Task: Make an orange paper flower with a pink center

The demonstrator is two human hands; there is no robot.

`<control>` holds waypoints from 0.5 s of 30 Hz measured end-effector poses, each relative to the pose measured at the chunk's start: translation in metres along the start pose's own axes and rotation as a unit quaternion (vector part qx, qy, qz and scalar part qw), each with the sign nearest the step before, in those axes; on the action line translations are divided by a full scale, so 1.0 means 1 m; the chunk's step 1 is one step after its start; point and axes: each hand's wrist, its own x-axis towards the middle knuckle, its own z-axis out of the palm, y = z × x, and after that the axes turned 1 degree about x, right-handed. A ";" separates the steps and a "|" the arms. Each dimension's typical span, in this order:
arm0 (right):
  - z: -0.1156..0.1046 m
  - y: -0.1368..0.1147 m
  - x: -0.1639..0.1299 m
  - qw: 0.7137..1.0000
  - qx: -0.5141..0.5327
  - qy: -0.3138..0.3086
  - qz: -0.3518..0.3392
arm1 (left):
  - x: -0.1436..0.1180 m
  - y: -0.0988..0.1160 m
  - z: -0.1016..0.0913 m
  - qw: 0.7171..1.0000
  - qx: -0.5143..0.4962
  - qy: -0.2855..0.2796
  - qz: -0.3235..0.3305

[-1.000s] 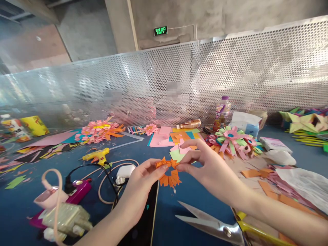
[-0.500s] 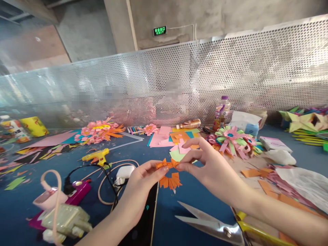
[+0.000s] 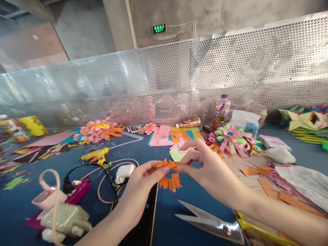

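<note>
Both hands are pinched on the small orange fringed paper ring [image 3: 169, 174], left hand [image 3: 139, 188] and right hand [image 3: 207, 167] meeting at its top. Looks about half curled, the lower fringe flat. Open steel scissors [image 3: 205, 222] lie just below the right wrist.

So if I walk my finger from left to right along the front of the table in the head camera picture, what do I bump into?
Pink pouch with a loop strap → left hand → orange paper flower, pinched by both hands → right hand → scissors lying open → orange paper strips.
</note>
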 end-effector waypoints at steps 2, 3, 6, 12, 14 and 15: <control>0.001 -0.001 0.000 1.000 -0.008 0.002 0.002 | 0.000 -0.001 0.000 1.000 -0.002 -0.002 0.000; 0.002 -0.001 0.001 1.000 -0.013 0.005 0.001 | -0.001 0.000 0.000 1.000 -0.002 -0.003 0.000; 0.003 -0.001 0.001 1.000 -0.019 0.009 -0.001 | -0.001 0.001 0.000 1.000 -0.003 -0.004 -0.001; 0.002 0.001 -0.001 1.000 -0.024 0.014 -0.003 | -0.002 0.004 0.001 1.000 0.019 0.003 0.014; 0.003 0.001 -0.001 1.000 -0.018 0.017 -0.006 | -0.002 0.004 0.001 0.999 0.029 0.008 0.017; 0.004 0.001 -0.001 1.000 -0.013 0.018 -0.007 | -0.002 0.003 0.001 0.999 0.032 0.009 0.019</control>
